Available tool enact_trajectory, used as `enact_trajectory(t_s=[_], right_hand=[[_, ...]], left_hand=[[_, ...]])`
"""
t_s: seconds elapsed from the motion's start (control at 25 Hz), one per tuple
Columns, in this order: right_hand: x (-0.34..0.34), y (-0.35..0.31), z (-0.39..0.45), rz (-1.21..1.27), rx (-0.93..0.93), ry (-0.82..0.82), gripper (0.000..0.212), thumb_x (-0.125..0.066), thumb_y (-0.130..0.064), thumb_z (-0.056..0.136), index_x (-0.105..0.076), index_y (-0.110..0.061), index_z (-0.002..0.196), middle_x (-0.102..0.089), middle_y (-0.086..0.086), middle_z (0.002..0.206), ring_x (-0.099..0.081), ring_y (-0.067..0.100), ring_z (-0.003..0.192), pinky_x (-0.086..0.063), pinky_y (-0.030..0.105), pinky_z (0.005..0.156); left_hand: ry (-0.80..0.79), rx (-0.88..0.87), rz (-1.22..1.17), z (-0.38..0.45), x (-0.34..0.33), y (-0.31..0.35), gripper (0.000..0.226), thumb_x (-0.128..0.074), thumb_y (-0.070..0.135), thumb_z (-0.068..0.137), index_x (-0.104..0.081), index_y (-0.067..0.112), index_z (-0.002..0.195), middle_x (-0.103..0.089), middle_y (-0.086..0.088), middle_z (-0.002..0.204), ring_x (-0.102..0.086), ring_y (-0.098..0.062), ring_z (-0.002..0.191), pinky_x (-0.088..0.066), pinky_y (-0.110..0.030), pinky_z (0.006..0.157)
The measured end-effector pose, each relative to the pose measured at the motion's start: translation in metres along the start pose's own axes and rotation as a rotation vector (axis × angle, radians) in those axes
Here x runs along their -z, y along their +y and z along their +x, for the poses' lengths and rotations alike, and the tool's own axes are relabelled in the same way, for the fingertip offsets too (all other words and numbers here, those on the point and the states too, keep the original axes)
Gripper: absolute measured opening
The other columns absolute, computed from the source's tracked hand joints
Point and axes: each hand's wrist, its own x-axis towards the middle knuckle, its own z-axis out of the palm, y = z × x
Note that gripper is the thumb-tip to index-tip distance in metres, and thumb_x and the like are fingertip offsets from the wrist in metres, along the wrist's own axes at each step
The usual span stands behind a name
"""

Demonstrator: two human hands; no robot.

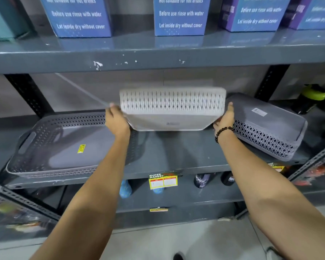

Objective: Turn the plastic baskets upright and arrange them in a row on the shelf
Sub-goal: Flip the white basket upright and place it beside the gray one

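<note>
A: What's the biggest thing here?

B: The grey metal shelving unit [158,59], chipped along the front edge of its upper board. The middle shelf [176,156] carries the baskets. On the board above stand blue cardboard boxes [179,15] printed with care instructions.

A: And the baskets?

B: Three. At the left, a dark grey basket [60,143] sits upright with its opening up, a yellow sticker [81,148] on its floor and a handle slot at its left end. At the right, another dark grey basket [266,126] lies upside down and tilted, with a white label on its base. Between them is the light grey basket [173,109], lifted clear of the shelf and tipped so its flat base faces the camera and its perforated wall is on top. It is blurred.

A: Who has it?

B: Both hands. The left hand [116,121] clasps its left end, fingers curled round behind the edge, thumb up. The right hand [224,119] clasps the right end likewise; its fingers are hidden behind the basket. A black bead bracelet [222,133] sits on that wrist.

A: Anything crowding it?

B: The right hand is just beside the overturned basket. The left forearm crosses the upright basket's right end. Green-capped dark bottles [311,98] stand at the far right, and a supermarket price tag [163,181] is stuck on the shelf's front edge.
</note>
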Motion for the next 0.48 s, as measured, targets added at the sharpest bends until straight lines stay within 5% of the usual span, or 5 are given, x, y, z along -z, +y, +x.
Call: enact_trajectory(t_s=[0.12, 0.2, 0.32, 0.4, 0.48], right_hand=[[0.024, 0.010, -0.001, -0.023, -0.086, -0.147, 0.041, -0.042, -0.051, 0.090, -0.065, -0.019, 0.088, -0.067, 0.008, 0.090, -0.063, 0.027, 0.080, -0.051, 0.037, 0.074], [0.034, 0.013, -0.002, -0.080, -0.134, -0.133, 0.031, -0.045, -0.042, 0.091, -0.062, -0.018, 0.082, -0.063, 0.009, 0.086, -0.060, 0.026, 0.074, -0.050, 0.036, 0.072], [0.045, 0.018, 0.012, -0.299, -0.124, -0.058, 0.023, -0.052, -0.029, 0.089, -0.062, -0.010, 0.079, -0.064, 0.012, 0.087, -0.056, 0.022, 0.065, -0.047, 0.035, 0.069], [0.049, 0.018, 0.014, -0.541, -0.093, 0.019, 0.028, -0.055, -0.021, 0.086, -0.064, -0.001, 0.104, -0.065, 0.016, 0.106, -0.049, 0.018, 0.059, -0.042, 0.031, 0.065], [0.051, 0.020, 0.007, -0.699, -0.037, 0.007, 0.039, -0.053, -0.016, 0.089, -0.057, 0.002, 0.124, -0.060, 0.018, 0.129, -0.053, 0.018, 0.070, -0.043, 0.027, 0.065]], left_hand=[[-0.036, 0.128, 0.170, -0.012, 0.020, -0.012, 0.040, -0.040, 0.033, 0.099, -0.065, 0.004, 0.107, -0.067, -0.018, 0.104, -0.060, -0.029, 0.096, -0.044, -0.038, 0.087], [-0.099, 0.195, 0.320, -0.013, 0.028, -0.016, 0.045, -0.045, 0.035, 0.096, -0.064, -0.003, 0.110, -0.064, -0.021, 0.114, -0.059, -0.033, 0.110, -0.045, -0.039, 0.093], [-0.178, 0.171, 0.539, -0.016, 0.036, -0.016, 0.030, -0.055, 0.021, 0.090, -0.064, -0.002, 0.072, -0.060, -0.014, 0.067, -0.060, -0.027, 0.077, -0.047, -0.031, 0.069], [-0.204, 0.117, 0.686, -0.023, 0.039, -0.018, 0.036, -0.051, 0.005, 0.087, -0.048, 0.006, 0.051, -0.040, -0.004, 0.049, -0.043, -0.021, 0.048, -0.037, -0.022, 0.046], [-0.218, 0.027, 0.790, -0.032, 0.043, -0.022, 0.042, -0.047, -0.004, 0.082, -0.035, 0.010, 0.045, -0.032, -0.003, 0.045, -0.027, -0.016, 0.040, -0.022, -0.021, 0.038]])
